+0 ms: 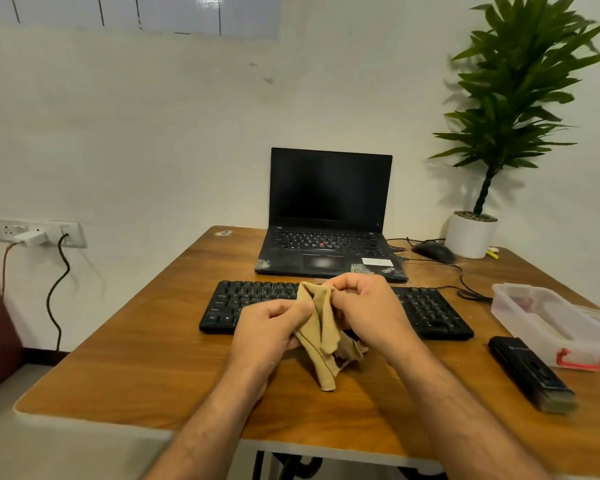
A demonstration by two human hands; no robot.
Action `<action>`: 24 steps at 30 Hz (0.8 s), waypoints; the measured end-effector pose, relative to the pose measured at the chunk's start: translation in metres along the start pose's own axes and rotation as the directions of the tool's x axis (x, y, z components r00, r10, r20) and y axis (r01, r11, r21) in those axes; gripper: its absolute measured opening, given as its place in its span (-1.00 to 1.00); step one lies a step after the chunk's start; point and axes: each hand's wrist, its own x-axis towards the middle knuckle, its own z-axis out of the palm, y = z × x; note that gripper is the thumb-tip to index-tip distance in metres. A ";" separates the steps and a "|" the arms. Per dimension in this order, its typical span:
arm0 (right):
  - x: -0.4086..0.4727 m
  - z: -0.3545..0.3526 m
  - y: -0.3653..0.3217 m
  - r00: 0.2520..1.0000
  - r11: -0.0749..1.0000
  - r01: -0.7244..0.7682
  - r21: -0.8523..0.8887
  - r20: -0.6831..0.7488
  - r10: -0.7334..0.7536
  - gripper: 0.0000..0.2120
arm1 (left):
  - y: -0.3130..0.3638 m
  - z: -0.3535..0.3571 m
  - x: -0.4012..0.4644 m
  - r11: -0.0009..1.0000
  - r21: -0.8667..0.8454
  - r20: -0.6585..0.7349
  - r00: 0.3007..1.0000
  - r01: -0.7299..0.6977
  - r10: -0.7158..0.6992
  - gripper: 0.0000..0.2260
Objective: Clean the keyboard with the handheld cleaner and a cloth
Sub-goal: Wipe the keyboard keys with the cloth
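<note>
step: readying cloth [321, 336] | left hand [269, 329] and right hand [371, 308] both pinching it above keyboard [426, 311] on bench [136, 358] | cleaner [530, 372] lies right, untouched | next: likely bunch cloth, wipe keys

An open laptop [329, 216] sits at twelve o'clock, a mouse [433, 251] and potted plant [499, 133] at two, a plastic box [551, 320] at three.
</note>
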 end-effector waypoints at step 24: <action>0.005 -0.010 -0.020 0.648 0.970 -0.235 0.057 0.753 0.113 -0.62 | 0.063 -0.041 0.047 0.946 0.320 0.425 0.901 -0.056 -0.091 -0.64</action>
